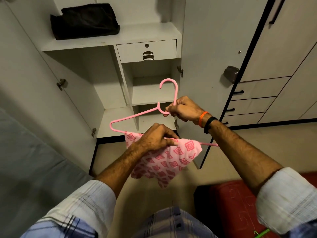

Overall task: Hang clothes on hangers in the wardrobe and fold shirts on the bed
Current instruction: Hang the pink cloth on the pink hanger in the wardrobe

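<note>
A pink plastic hanger (pixel 135 115) is held in front of the open wardrobe (pixel 109 40). My right hand (pixel 183 109) grips the hanger at the base of its hook. A pink patterned cloth (pixel 169 162) is draped over the hanger's bottom bar and hangs below it. My left hand (pixel 156 137) pinches the cloth's top edge against that bar. The bar's right end pokes out past the cloth.
A folded black garment (pixel 84 20) lies on the wardrobe's upper shelf above a small locked drawer (pixel 146 50). The wardrobe doors stand open left and right. A bed with a grey sheet (pixel 25 160) is at left, a red object (pixel 240 203) at lower right.
</note>
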### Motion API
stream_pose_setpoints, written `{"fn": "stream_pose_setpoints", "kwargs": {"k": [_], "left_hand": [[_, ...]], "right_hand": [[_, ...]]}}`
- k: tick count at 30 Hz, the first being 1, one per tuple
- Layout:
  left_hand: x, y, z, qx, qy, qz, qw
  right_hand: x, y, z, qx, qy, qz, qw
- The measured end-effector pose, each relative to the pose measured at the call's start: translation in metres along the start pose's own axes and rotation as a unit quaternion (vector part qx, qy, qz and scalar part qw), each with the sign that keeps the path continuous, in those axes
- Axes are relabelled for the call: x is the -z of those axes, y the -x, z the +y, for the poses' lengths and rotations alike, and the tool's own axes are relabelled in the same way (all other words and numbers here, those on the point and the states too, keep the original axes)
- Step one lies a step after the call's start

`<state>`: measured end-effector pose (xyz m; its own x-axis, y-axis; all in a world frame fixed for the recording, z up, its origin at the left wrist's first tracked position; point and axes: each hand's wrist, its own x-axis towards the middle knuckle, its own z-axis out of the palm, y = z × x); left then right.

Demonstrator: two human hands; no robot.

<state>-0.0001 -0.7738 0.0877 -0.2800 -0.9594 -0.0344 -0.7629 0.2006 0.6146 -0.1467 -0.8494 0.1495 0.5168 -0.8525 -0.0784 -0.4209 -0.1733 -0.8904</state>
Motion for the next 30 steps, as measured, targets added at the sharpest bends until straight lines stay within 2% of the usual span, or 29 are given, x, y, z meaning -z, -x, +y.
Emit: {"fn": "stream_pose_setpoints", "kwargs": {"k": [3, 6, 7, 8, 11, 13, 17, 20, 23, 27, 30], "left_hand": [[-0.008, -0.002, 0.001, 0.029, 0.023, 0.091, 0.995], [-0.011, -0.006, 0.006, 0.078, 0.097, 0.252, 0.96], [-0.01, -0.008, 0.007, 0.086, 0.092, 0.273, 0.954], [-0.007, -0.011, 0.007, 0.086, 0.055, 0.258, 0.961], [-0.001, -0.015, 0.009, 0.092, -0.086, 0.091, 0.988], [0.002, -0.012, 0.004, 0.097, -0.091, 0.036, 0.99], [0.014, 0.002, -0.017, 0.106, -0.081, 0.008, 0.991], [0.032, 0.016, -0.033, 0.096, -0.12, 0.018, 0.988], [0.048, 0.026, -0.045, 0.108, -0.095, 0.029, 0.989], [0.058, 0.034, -0.051, 0.123, -0.118, 0.004, 0.985], [0.058, 0.035, -0.05, 0.111, -0.106, 0.038, 0.987]], "right_hand": [[0.002, 0.0, 0.001, 0.0, -0.009, -0.004, 1.0], [0.003, -0.001, -0.002, 0.002, -0.015, -0.002, 1.0], [0.002, -0.001, -0.004, 0.002, -0.011, 0.0, 1.0], [0.002, -0.002, -0.004, 0.002, -0.008, 0.0, 1.0], [-0.002, -0.004, -0.003, 0.003, -0.002, -0.007, 1.0], [-0.001, -0.004, -0.001, 0.0, 0.017, -0.006, 1.0], [0.006, -0.003, 0.005, -0.007, -0.002, 0.007, 1.0], [0.01, -0.003, 0.005, -0.01, -0.011, 0.012, 1.0], [0.012, -0.005, 0.003, -0.015, 0.0, 0.007, 1.0], [0.011, -0.008, 0.003, -0.012, 0.009, -0.004, 1.0], [0.011, -0.008, 0.004, -0.009, 0.013, -0.008, 1.0]]}}
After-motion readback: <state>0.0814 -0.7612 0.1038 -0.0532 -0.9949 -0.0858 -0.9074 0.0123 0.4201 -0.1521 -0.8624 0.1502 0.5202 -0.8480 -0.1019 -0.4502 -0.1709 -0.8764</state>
